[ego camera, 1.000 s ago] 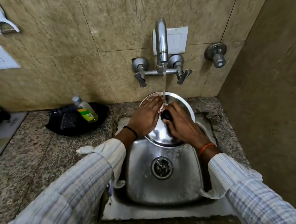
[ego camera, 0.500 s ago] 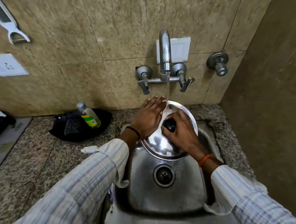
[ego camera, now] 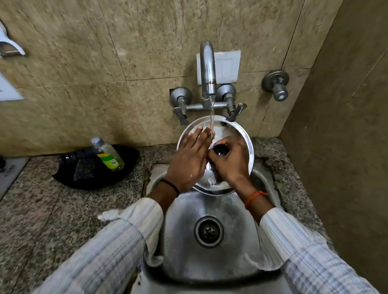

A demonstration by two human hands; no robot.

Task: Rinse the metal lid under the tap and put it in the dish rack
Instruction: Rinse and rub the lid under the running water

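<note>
Now the metal lid (ego camera: 237, 131) is held tilted over the back of the sink (ego camera: 187, 244), its upper edge close under the tap (ego camera: 207, 67). Water runs from the spout and strikes the lid near its black knob (ego camera: 220, 150). Right hand (ego camera: 231, 165) grips the knob, fingers curled round it. Left hand (ego camera: 189, 160) lies flat on the lid's face, fingers straight and together, tips near the stream. Half a second ago the left hand sat at the lid's left edge; it has since slid inward across the surface toward the knob, and the two hands now nearly touch. Lid, tap flow and right grip unchanged. On the granite counter (ego camera: 45, 210) to the left, a soap bottle (ego camera: 108, 154) leans in a black tray (ego camera: 86, 172), as before.
</note>
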